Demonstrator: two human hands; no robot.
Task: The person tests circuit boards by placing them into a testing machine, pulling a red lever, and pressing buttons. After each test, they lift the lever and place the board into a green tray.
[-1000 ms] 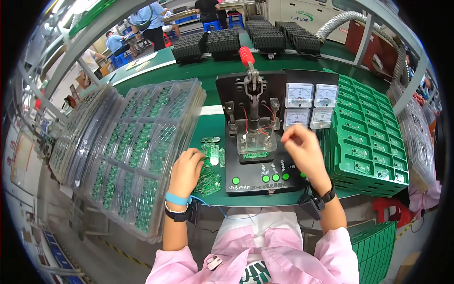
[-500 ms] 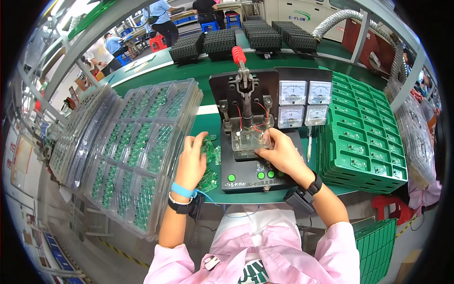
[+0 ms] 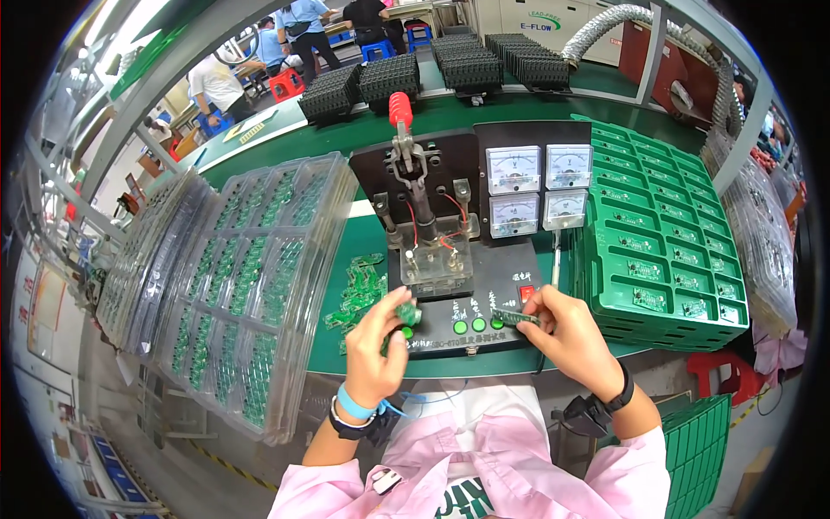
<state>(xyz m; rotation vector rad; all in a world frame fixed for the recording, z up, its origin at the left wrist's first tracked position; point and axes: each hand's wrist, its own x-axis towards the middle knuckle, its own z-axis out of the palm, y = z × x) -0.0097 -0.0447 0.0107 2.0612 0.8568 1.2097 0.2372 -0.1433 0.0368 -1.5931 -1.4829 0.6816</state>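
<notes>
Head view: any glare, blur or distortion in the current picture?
Head view: fisheye bending toward the rim, black corners; head view: overhead light burns white at upper left, clear tray stack shows pale reflections; head view: green board in the left hand looks slightly soft.

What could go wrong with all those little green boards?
The right hand pinches a thin board by one end, over the black box, so it might slip and clatter down. And the loose green boards lie in a jumbled heap close to the left hand, so a bump could perhaps scatter or scratch them.
</notes>
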